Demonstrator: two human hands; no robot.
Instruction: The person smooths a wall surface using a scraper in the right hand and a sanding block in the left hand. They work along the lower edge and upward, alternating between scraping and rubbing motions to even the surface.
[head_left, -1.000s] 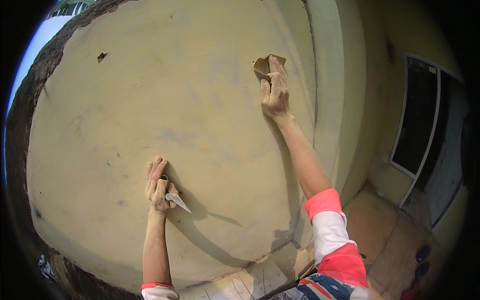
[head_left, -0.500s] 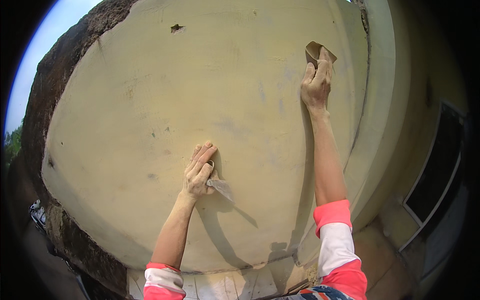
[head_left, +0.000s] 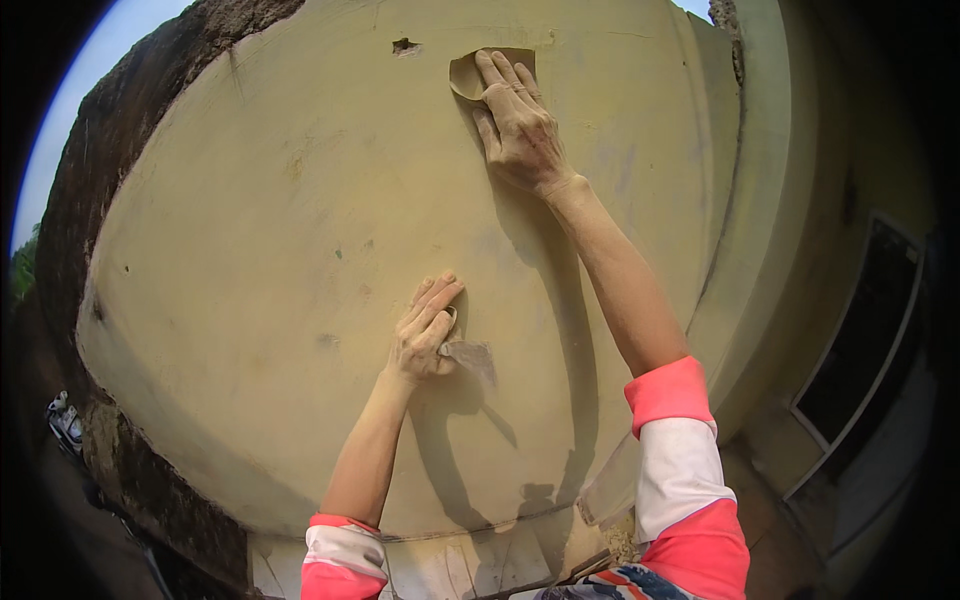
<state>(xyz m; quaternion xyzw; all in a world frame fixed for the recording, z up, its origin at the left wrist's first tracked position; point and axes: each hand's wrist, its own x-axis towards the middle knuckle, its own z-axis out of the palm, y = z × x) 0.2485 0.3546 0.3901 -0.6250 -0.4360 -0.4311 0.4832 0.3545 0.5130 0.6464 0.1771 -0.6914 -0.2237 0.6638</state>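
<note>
A pale yellow plastered wall (head_left: 260, 230) fills most of the head view, with a small hole (head_left: 405, 47) near its top. My right hand (head_left: 515, 130) reaches high against it, fingers pressing a folded tan sanding sheet (head_left: 465, 78) to the surface. Lower and left of that, my left hand (head_left: 422, 335) rests on the wall with fingertips extended, its thumb and lower fingers gripping a scraper (head_left: 470, 360) whose thin blade points down and right; the handle is mostly hidden.
A rough dark broken edge (head_left: 80, 190) borders the wall at left, with a parked two-wheeler (head_left: 65, 425) beyond it. On the right are a curved corner (head_left: 765, 300) and a dark framed opening (head_left: 855, 330). A pale tiled ledge (head_left: 450, 570) runs along the bottom.
The view has shifted, lowering and moving the wall rightward in frame at first. My right hand has swept left and up with the sheet over the last half second. My left hand keeps the scraper.
</note>
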